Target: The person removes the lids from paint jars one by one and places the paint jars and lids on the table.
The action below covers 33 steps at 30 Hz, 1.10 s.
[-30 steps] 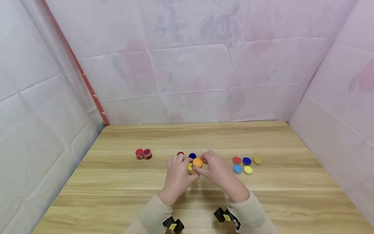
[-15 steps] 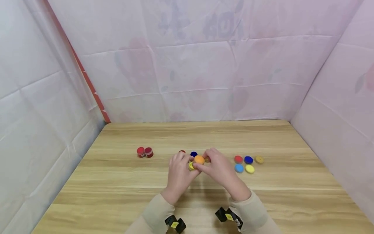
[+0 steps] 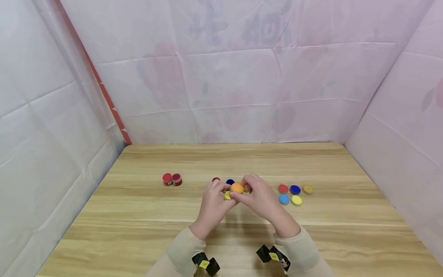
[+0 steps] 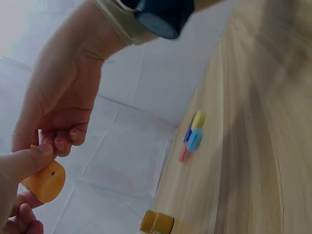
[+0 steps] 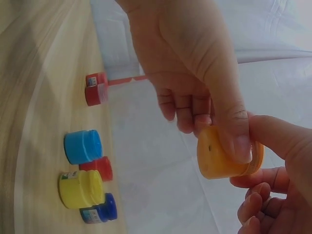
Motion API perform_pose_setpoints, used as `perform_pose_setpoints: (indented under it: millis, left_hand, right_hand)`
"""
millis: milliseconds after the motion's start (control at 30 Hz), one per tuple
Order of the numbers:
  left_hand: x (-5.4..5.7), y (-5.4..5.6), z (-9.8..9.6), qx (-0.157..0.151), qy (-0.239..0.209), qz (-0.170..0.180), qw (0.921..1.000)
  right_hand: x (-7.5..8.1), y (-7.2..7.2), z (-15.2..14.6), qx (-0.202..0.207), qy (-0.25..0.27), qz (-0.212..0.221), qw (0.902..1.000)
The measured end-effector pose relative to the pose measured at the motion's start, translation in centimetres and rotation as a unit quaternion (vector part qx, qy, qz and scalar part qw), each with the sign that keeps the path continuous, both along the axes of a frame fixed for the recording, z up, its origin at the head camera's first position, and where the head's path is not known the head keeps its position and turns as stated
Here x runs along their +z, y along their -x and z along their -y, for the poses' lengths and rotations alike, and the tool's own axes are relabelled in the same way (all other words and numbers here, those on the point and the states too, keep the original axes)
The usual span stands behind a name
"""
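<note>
Between both hands is a small orange paint jar (image 3: 237, 188), held above the table with its orange top facing up. My left hand (image 3: 214, 202) grips the jar body; its thumb lies across the side in the right wrist view. My right hand (image 3: 261, 200) pinches the upper end with thumb and fingers. Below and around the hands stand a yellow jar (image 5: 80, 190), a light blue jar (image 5: 83, 146), a dark blue jar (image 5: 100, 210), a red jar (image 5: 99, 168) and an ochre jar (image 4: 157, 223). The hands partly cover these in the head view.
Right of the hands lie several loose lids: red (image 3: 283, 189), dark blue (image 3: 295, 189), ochre (image 3: 307, 189), light blue (image 3: 283, 199) and yellow (image 3: 296, 200). Two red-toned jars (image 3: 172, 179) stand at left. Pale cloth (image 3: 228, 77) walls the wooden table (image 3: 145, 223).
The head view has shifted slightly. Both hands keep hold of the orange paint jar in nearly the same place, and the lids and other jars stay put.
</note>
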<state>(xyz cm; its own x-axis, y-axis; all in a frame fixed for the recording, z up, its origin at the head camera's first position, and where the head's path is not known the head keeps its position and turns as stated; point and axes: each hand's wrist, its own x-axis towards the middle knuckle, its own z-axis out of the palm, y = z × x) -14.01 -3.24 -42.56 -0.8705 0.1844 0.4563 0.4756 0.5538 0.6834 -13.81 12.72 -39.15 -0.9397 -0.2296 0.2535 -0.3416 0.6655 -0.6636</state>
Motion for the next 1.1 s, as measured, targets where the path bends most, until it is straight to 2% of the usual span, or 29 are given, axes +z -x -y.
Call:
perform_pose_setpoints:
  millis: [100, 267, 400, 500, 600, 733, 833, 967, 1100]
  left_hand:
    - [0.0, -0.1, 0.1, -0.023, -0.039, 0.04, 0.9981]
    - [0.0, 0.0, 0.3, -0.061, -0.069, 0.062, 0.9938]
    - [0.1, 0.0, 0.4, -0.09, -0.082, 0.084, 0.989]
    - [0.1, -0.1, 0.3, -0.09, -0.069, 0.085, 0.9899]
    - [0.0, -0.3, 0.0, -0.068, -0.045, 0.072, 0.9941]
    - [-0.2, -0.6, -0.3, -0.035, -0.002, 0.037, 0.9987]
    - [-0.4, -0.8, -0.5, -0.03, 0.009, 0.028, 0.9991]
    - [-0.4, -0.7, -0.6, -0.04, -0.012, 0.053, 0.9977]
    - [-0.8, -0.3, -0.4, -0.055, -0.035, 0.092, 0.9936]
  right_hand:
    - [0.2, -0.1, -0.3, 0.014, 0.015, 0.006, 0.9998]
    - [0.4, 0.0, -1.0, 0.054, 0.03, 0.001, 0.9981]
    - [0.6, 0.1, -1.8, 0.105, 0.045, 0.005, 0.9935]
    - [0.7, 0.0, -2.3, 0.124, 0.041, 0.017, 0.9913]
    - [0.7, -0.2, -2.4, 0.111, 0.02, 0.029, 0.9932]
    - [0.4, -0.3, -2.0, 0.064, -0.009, 0.03, 0.9975]
    - [0.3, -0.4, -1.8, 0.037, -0.026, 0.018, 0.9988]
    - [0.1, -0.2, -1.9, 0.038, -0.03, 0.012, 0.9988]
    - [-0.3, 0.0, -2.1, 0.06, -0.03, 0.017, 0.9976]
